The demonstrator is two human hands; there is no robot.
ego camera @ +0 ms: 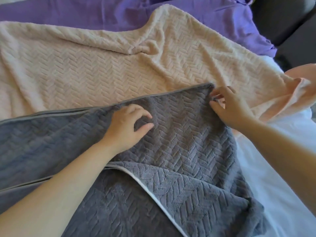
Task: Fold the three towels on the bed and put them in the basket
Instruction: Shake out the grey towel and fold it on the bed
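A grey herringbone towel lies nearest me, folded over itself so its hemmed edges run together toward the left. My left hand rests on its top layer with the fingers loosely curled. My right hand pinches the towel's far right corner together with a small white tag. Beyond it a cream-pink towel is spread out and wrinkled. A purple towel lies farthest back. No basket is in view.
White bed sheet shows on the right beside the grey towel. The bed's right edge meets a dark floor or furniture at the top right. The cream towel's right end is bunched near that edge.
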